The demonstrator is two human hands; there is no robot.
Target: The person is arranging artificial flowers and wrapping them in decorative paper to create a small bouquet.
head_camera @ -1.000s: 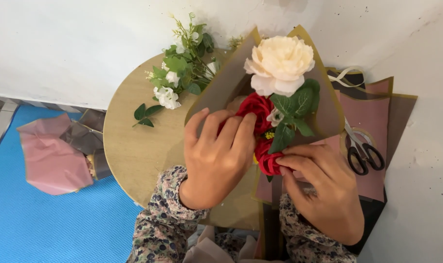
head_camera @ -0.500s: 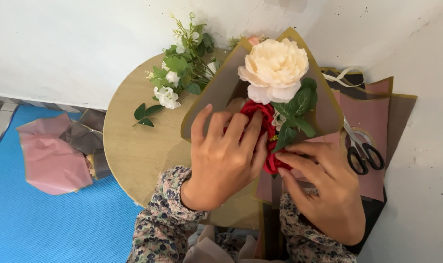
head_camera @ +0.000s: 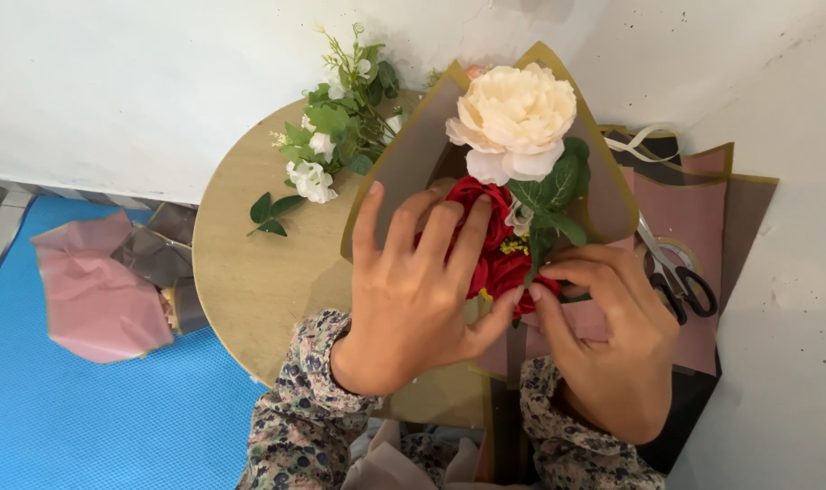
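- Closest to me are the two floral-print sleeves [head_camera: 304, 426], coming up from the bottom edge.
- The left hand [head_camera: 422, 299] lies flat on the bouquet, fingers [head_camera: 369, 227] spread wide over the brown wrapping paper [head_camera: 413, 159] and the red roses [head_camera: 490, 240]. It's pressing, not gripping.
- The right hand [head_camera: 608, 340] sits just beside it, fingertips pressed together in a pinch at the low edge of the red roses, where the pink paper starts. I can't tell exactly what's between them, a petal or the paper.
- The bouquet is on the round wooden surface [head_camera: 249, 272], leaning toward the wall: red roses lowest, green leaves [head_camera: 553, 195] to their right, the big cream flower [head_camera: 514, 118] on top, all inside that gold-edged brown wrap.
- Right of the right hand, scissors [head_camera: 671, 268] with black handles lie on a stack of pink and brown sheets [head_camera: 694, 209].
- Off to the left, crumpled pink and grey paper [head_camera: 100, 290] sits on the blue floor mat [head_camera: 77, 417].
- Further back on the surface there's a loose sprig of greenery with small white flowers [head_camera: 327, 145], near the white wall [head_camera: 141, 82].
- A pale ribbon [head_camera: 640, 141] curls behind the sheets.
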